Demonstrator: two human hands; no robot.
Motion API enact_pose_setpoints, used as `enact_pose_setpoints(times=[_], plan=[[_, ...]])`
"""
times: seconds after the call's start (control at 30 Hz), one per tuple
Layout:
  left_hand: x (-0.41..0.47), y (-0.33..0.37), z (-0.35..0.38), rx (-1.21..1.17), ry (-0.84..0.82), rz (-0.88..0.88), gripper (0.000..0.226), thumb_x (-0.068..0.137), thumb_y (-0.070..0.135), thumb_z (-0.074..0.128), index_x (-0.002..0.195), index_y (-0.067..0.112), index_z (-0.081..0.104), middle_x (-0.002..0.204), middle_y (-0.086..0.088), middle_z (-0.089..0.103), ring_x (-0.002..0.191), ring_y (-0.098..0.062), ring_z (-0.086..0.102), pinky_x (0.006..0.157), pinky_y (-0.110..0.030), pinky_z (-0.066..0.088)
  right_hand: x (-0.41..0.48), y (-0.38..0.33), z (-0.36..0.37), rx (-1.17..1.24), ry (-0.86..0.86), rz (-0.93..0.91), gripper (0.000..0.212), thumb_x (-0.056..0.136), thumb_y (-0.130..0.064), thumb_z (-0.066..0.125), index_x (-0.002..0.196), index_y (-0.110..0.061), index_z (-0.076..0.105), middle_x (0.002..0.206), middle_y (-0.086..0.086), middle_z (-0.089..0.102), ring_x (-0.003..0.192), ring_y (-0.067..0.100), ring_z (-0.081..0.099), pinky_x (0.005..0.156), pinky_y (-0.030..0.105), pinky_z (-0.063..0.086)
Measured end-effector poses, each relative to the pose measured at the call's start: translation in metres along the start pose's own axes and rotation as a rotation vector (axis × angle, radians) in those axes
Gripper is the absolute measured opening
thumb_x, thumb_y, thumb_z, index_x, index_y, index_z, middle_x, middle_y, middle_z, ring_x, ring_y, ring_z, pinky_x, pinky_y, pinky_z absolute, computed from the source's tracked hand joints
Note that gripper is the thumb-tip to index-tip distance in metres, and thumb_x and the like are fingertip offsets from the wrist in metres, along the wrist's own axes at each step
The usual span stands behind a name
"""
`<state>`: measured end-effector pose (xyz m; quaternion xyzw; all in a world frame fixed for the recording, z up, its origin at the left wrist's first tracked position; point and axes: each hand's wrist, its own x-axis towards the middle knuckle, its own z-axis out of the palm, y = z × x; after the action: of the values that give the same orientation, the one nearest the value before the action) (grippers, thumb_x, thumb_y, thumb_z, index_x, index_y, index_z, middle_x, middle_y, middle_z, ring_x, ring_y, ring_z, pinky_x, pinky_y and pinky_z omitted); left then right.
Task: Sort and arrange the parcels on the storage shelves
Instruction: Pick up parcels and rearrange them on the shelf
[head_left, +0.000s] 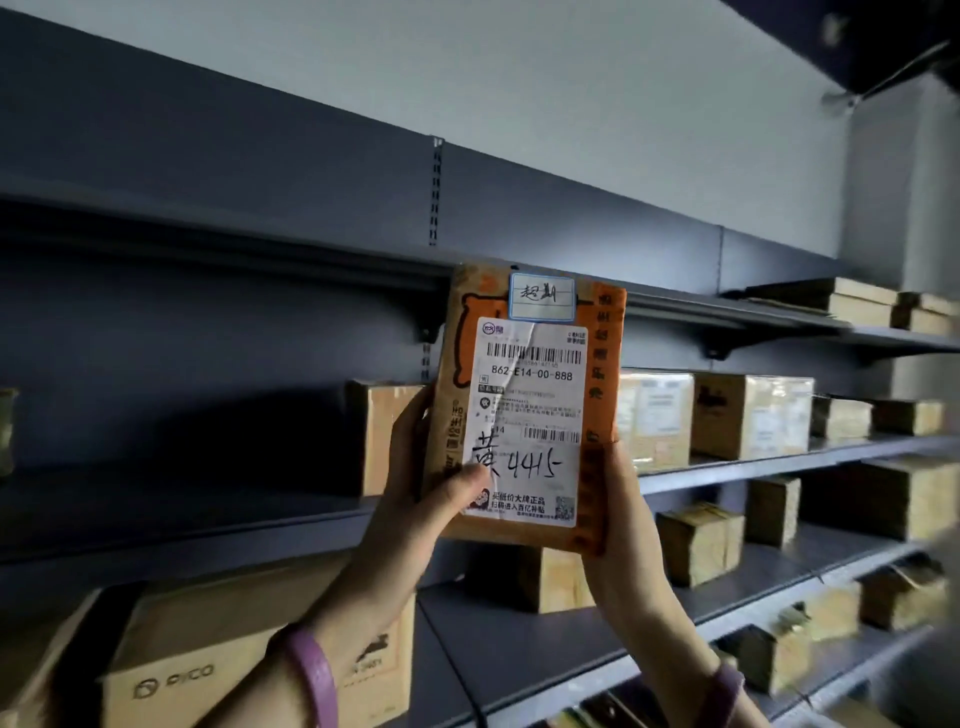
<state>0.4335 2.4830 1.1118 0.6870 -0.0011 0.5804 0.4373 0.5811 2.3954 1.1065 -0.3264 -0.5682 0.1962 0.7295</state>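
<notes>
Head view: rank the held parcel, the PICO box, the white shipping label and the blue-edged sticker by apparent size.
1. The held parcel and the PICO box: look alike; the box is partly hidden and cut off by the frame, so unranked.
2. The white shipping label.
3. The blue-edged sticker.

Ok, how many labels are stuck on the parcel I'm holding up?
2: a white shipping label on the front of the parcel, and a small blue-edged tag at its top edge. The back is hidden, so more may exist.
</notes>
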Motion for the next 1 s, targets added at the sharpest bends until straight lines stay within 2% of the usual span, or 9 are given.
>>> enact_pose_setpoints(times=[0.03, 0.17, 0.27, 0.37, 0.47, 0.63, 0.83, 0.9, 1.0], plan=[[-0.001, -0.005, 0.024, -0.045, -0.003, -0.018, 0.067, 0.078, 0.021, 0.070, 0.132, 0.043, 0.038, 0.120, 0.024, 0.063, 0.121, -0.016, 0.057, 0.082, -0.016, 0.053, -0.006, -0.009, -0.023, -0.023, 0.023, -0.001, 0.086, 0.078, -0.071, 0.059, 0.148, -0.024, 0.037, 0.142, 0.008, 0.054, 0.131, 0.029, 0.052, 0.105, 0.053, 0.044], [-0.014, -0.026, 0.122, -0.225, -0.191, -0.135, 0.076, 0.071, 0.049, 0.076, 0.135, 0.055, 0.034, 0.130, 0.012, 0.059, 0.118, -0.011, 0.059, 0.084, -0.022, 0.054, -0.037, -0.047, -0.117, -0.097, 0.083, 0.013, 0.068, 0.079, -0.053, 0.067, 0.140, -0.033, 0.045, 0.132, 0.005, 0.062, 0.120, 0.028, 0.061, 0.088, 0.050, 0.056], [-0.021, -0.043, 0.192, -0.342, -0.262, -0.201, 0.067, 0.073, 0.043, 0.076, 0.127, 0.059, 0.039, 0.129, 0.008, 0.061, 0.117, -0.015, 0.061, 0.083, -0.026, 0.055, -0.062, -0.072, -0.183, -0.141, 0.165, 0.039, 0.062, 0.077, -0.046, 0.068, 0.134, -0.035, 0.050, 0.126, 0.004, 0.066, 0.114, 0.026, 0.065, 0.082, 0.048, 0.058], [-0.026, -0.057, 0.258, -0.393, -0.317, -0.243, 0.067, 0.076, 0.040, 0.072, 0.129, 0.056, 0.035, 0.129, 0.008, 0.060, 0.117, -0.015, 0.060, 0.082, -0.028, 0.056, -0.085, -0.095, -0.239, -0.200, 0.247, 0.042, 0.061, 0.078, -0.043, 0.068, 0.135, -0.033, 0.049, 0.125, 0.004, 0.066, 0.113, 0.024, 0.065, 0.079, 0.039, 0.059], [-0.028, -0.068, 0.320, -0.443, -0.373, -0.265, 0.068, 0.081, 0.031, 0.067, 0.135, 0.049, 0.030, 0.126, 0.010, 0.061, 0.114, -0.011, 0.061, 0.080, -0.026, 0.056, -0.105, -0.116, -0.288, -0.267, 0.334, 0.038, 0.066, 0.076, -0.046, 0.071, 0.137, -0.032, 0.048, 0.126, 0.002, 0.066, 0.115, 0.024, 0.064, 0.080, 0.036, 0.059], [-0.024, -0.086, 0.409, -0.558, -0.453, -0.298, 0.080, 0.073, 0.032, 0.072, 0.140, 0.038, 0.028, 0.122, 0.012, 0.063, 0.111, -0.011, 0.063, 0.078, -0.025, 0.056, -0.126, -0.141, -0.359, -0.356, 0.459, 0.033, 0.073, 0.071, -0.055, 0.076, 0.136, -0.034, 0.049, 0.128, 0.002, 0.064, 0.115, 0.024, 0.064, 0.081, 0.038, 0.059], [-0.012, -0.136, 0.504, -0.673, -0.562, -0.329, 0.067, 0.078, 0.022, 0.065, 0.133, 0.044, 0.034, 0.121, 0.010, 0.064, 0.110, -0.013, 0.064, 0.075, -0.026, 0.057, -0.137, -0.140, -0.449, -0.405, 0.587, 0.040, 0.076, 0.075, -0.050, 0.076, 0.140, -0.028, 0.044, 0.129, 0.005, 0.064, 0.115, 0.025, 0.065, 0.080, 0.035, 0.059], [-0.005, -0.162, 0.536, -0.714, -0.582, -0.360, 0.069, 0.076, 0.024, 0.070, 0.132, 0.045, 0.037, 0.125, 0.003, 0.062, 0.112, -0.018, 0.063, 0.076, -0.029, 0.057, -0.135, -0.134, -0.482, -0.439, 0.636, 0.050, 0.077, 0.075, -0.052, 0.076, 0.140, -0.028, 0.044, 0.129, 0.005, 0.064, 0.115, 0.024, 0.065, 0.079, 0.034, 0.059], [0.010, -0.207, 0.584, -0.762, -0.627, -0.385, 0.074, 0.074, 0.028, 0.074, 0.135, 0.044, 0.035, 0.126, 0.006, 0.061, 0.113, -0.018, 0.063, 0.078, -0.033, 0.057, -0.124, -0.122, -0.536, -0.483, 0.689, 0.055, 0.077, 0.073, -0.053, 0.076, 0.140, -0.030, 0.044, 0.129, 0.002, 0.064, 0.116, 0.023, 0.064, 0.080, 0.032, 0.058]])
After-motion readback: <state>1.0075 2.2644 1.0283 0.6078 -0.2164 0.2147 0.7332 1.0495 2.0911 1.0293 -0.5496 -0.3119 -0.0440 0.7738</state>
